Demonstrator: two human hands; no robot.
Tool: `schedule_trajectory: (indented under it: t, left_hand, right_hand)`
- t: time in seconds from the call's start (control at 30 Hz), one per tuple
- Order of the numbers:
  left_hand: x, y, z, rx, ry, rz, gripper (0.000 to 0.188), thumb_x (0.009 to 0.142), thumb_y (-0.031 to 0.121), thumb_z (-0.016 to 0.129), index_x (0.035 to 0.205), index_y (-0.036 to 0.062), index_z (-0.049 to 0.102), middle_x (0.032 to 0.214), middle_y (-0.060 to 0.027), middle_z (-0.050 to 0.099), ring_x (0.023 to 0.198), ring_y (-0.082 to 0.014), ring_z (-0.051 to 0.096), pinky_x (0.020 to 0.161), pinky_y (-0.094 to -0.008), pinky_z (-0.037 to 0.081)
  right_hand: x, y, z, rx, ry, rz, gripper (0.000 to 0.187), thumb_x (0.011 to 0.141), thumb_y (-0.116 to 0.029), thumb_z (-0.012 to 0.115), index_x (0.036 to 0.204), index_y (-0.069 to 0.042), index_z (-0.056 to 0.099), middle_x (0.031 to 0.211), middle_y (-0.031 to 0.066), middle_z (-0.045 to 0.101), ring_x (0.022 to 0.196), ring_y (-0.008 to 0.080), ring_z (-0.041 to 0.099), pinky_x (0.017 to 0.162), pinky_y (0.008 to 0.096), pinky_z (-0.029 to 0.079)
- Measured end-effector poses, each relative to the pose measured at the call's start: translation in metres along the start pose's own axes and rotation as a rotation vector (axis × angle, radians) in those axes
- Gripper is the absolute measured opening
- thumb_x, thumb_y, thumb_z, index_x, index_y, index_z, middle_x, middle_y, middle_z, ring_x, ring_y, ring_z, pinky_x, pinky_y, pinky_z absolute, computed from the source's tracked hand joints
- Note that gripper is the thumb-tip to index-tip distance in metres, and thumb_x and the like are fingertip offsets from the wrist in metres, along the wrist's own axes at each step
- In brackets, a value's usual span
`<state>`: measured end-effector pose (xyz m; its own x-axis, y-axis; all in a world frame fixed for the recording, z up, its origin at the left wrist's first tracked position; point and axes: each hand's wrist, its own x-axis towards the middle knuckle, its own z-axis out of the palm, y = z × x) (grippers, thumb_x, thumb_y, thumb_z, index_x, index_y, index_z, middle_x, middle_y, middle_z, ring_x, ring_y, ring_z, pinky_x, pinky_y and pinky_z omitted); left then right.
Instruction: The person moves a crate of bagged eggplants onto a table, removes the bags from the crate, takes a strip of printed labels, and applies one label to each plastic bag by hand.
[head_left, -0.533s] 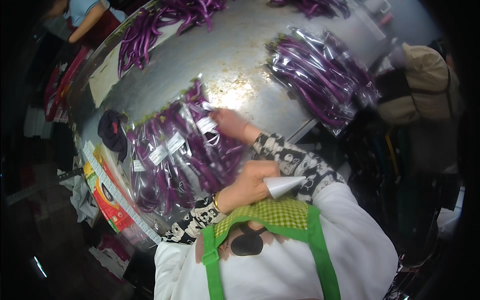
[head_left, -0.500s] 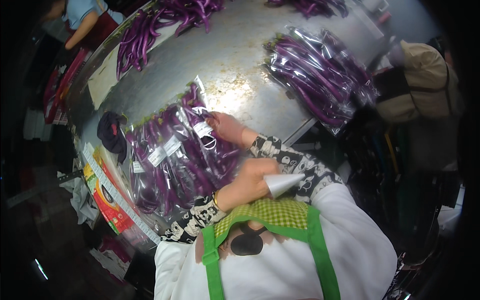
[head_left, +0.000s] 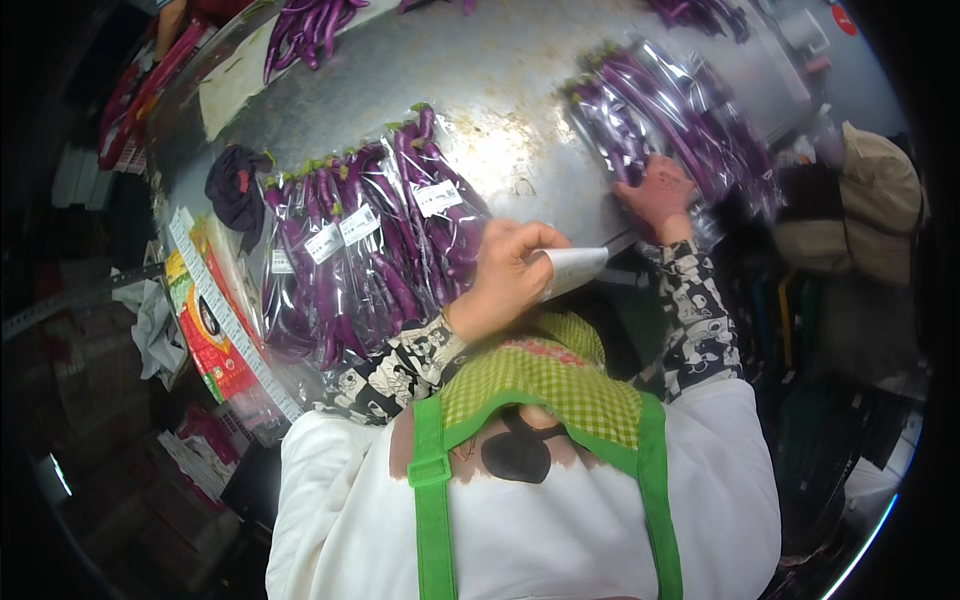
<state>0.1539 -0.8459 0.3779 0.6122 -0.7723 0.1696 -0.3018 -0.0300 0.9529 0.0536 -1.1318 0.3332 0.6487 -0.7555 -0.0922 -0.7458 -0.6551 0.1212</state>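
Observation:
In my left hand [head_left: 505, 280] is a white strip of labels [head_left: 575, 268], pinched between thumb and curled fingers close to my apron. My right hand [head_left: 662, 198] is at the lower end of the clear bags of long purple eggplants [head_left: 650, 115] on the right, thumb to the left and fingers curled over the plastic. Its fingertips are partly hidden. To the left, a row of bagged eggplants [head_left: 345, 260] lies side by side, with white labels [head_left: 437, 198] stuck on several bags. My left wrist is beside the row's near right edge.
Loose eggplants [head_left: 310, 30] lie on the far side of the metal table [head_left: 500, 110]. A dark cloth [head_left: 235, 190] sits left of the row, near a red and yellow package [head_left: 210, 335] and a long white printed strip [head_left: 230, 318]. Beige bags [head_left: 870, 200] stand at the right.
My right hand has left the labelled bag at the row's right end and moved right to the other bags. The label strip in my left hand has turned, and the view has shifted.

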Motion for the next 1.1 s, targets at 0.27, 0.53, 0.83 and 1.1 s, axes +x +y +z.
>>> schedule_trajectory:
  t: [0.27, 0.53, 0.83, 1.1]
  left_hand:
    - [0.011, -0.008, 0.003, -0.355, -0.018, -0.137, 0.007, 0.092, 0.004, 0.066, 0.092, 0.0012, 0.060, 0.087, -0.0031, 0.068, 0.081, -0.0074, 0.061, 0.071, -0.0233, 0.051]
    - [0.011, -0.011, 0.005, -0.356, 0.015, -0.142, 0.014, 0.092, 0.009, 0.068, 0.087, 0.0028, 0.057, 0.077, 0.0014, 0.064, 0.069, -0.0022, 0.055, 0.059, -0.0192, 0.045]
    - [0.009, -0.031, 0.015, -0.105, -0.223, -0.115, 0.014, 0.091, 0.010, 0.067, 0.097, -0.0023, 0.063, 0.081, -0.0028, 0.068, 0.073, -0.0072, 0.058, 0.063, -0.0263, 0.048]
    - [-0.002, -0.013, -0.004, 0.208, -0.632, -0.007, 0.015, 0.068, 0.011, 0.071, 0.074, 0.0019, 0.061, 0.068, -0.0167, 0.061, 0.065, -0.0367, 0.061, 0.060, -0.0420, 0.046]
  right_hand:
    - [-0.064, -0.065, 0.012, 0.187, 0.157, -0.332, 0.072, 0.077, -0.048, 0.074, 0.128, -0.003, 0.051, 0.120, 0.0156, 0.058, 0.108, 0.0321, 0.056, 0.090, 0.0484, 0.043]
    - [-0.122, -0.071, -0.098, 1.561, -0.365, -0.294, 0.038, 0.090, -0.021, 0.071, 0.121, 0.000, 0.061, 0.108, 0.0054, 0.065, 0.097, 0.0109, 0.059, 0.086, 0.0245, 0.047]
    - [-0.105, -0.054, -0.081, 1.529, -0.127, -0.391, 0.018, 0.092, -0.015, 0.068, 0.103, 0.000, 0.066, 0.098, 0.0033, 0.066, 0.091, 0.0099, 0.060, 0.084, 0.0258, 0.048]
    - [0.005, -0.061, -0.048, 1.289, -0.508, -0.490, 0.031, 0.086, -0.030, 0.076, 0.092, 0.000, 0.070, 0.088, 0.0030, 0.067, 0.078, 0.0069, 0.057, 0.073, 0.0230, 0.047]
